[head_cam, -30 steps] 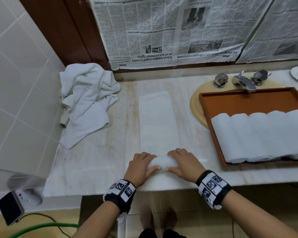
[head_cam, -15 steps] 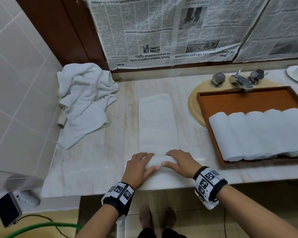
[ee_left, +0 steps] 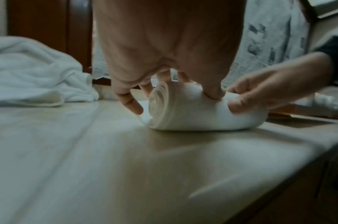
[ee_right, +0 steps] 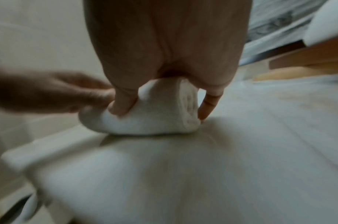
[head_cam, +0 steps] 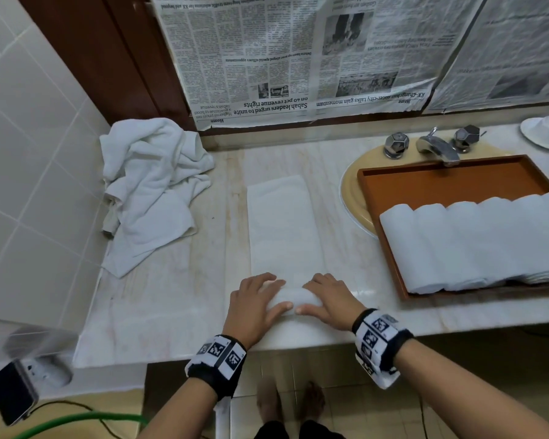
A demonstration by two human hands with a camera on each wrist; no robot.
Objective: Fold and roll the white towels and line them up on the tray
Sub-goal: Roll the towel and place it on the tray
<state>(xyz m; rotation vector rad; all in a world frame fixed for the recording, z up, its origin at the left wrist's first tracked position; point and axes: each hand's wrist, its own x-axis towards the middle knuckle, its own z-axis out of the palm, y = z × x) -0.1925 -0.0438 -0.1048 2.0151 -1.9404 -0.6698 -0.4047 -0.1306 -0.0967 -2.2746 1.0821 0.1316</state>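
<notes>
A folded white towel (head_cam: pixel 282 223) lies as a long strip on the marble counter, its near end wound into a roll (head_cam: pixel 293 299) (ee_left: pixel 185 112) (ee_right: pixel 154 119). My left hand (head_cam: pixel 254 307) (ee_left: pixel 164 63) grips the roll's left end, fingers curled over the top and thumb on the near side. My right hand (head_cam: pixel 328 302) (ee_right: pixel 164 60) grips the right end the same way. An orange-brown tray (head_cam: pixel 450 182) stands to the right over the sink, with several rolled white towels (head_cam: pixel 476 242) lined up along its front.
A heap of unfolded white towels (head_cam: pixel 152 185) lies at the counter's back left by the tiled wall. Taps and a spout (head_cam: pixel 435 145) stand behind the tray, with a white dish (head_cam: pixel 545 131) at the far right. Newspaper (head_cam: pixel 298 55) covers the wall behind.
Both hands have pushed the roll a little farther away along the strip, and the roll has grown thicker. The flat part of the towel is shorter.
</notes>
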